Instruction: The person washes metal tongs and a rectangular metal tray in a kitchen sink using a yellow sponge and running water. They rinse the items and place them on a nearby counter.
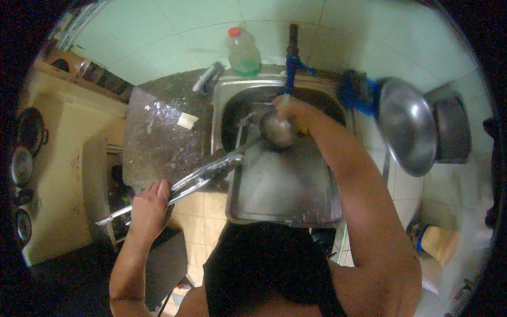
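Observation:
My left hand [151,202] is closed around long shiny metal handles [206,176] left of the sink. They slant up toward a round metal bowl-shaped head [278,128], probably a ladle's, blurred over the sink. My right hand [288,106] is beside that head, directly under the blue tap [291,75], where water seems to run onto it. Its fingers are mostly hidden, so its grip is unclear. Something yellow [303,122], perhaps a sponge, shows under my right wrist. A rectangular metal tray [285,190] leans from the steel sink [216,119] over its front edge.
A red-capped bottle with green liquid [244,59] and a scrubbing brush [208,77] stand behind the sink. A pale bar or block [187,121] lies on the dark stone counter [166,146]. Right are a blurred blue item [362,93], a large metal basin [410,126] and a metal pan [453,126].

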Demonstrator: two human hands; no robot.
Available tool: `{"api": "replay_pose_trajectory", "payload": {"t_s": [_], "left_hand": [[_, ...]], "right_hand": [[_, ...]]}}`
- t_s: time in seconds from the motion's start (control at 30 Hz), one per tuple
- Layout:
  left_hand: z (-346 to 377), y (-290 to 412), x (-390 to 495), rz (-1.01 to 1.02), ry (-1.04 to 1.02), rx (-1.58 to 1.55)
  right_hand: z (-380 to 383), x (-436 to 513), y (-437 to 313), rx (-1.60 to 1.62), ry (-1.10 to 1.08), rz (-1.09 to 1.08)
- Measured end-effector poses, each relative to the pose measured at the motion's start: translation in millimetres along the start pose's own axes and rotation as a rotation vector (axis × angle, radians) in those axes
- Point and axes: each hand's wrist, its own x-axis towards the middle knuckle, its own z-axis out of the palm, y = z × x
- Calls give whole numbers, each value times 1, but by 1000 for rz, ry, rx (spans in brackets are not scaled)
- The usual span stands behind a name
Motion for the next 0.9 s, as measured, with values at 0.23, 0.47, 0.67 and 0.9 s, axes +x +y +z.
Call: {"api": "replay_pose_trajectory", "payload": {"t_s": [0.23,0.47,0.67,0.9], "left_hand": [[7,11,-7,-191,-174,-219],[49,50,-21,-371,-94,-592],[59,75,-5,-420,-130,-685],[69,85,45,-217,156,-795]], "right_hand": [[-4,-10,-18,-15,403,-356],[-80,-69,-80,1629,928,529],[-77,-84,-147,2500,870,532],[-89,-101,-174,2511,401,59]]}}
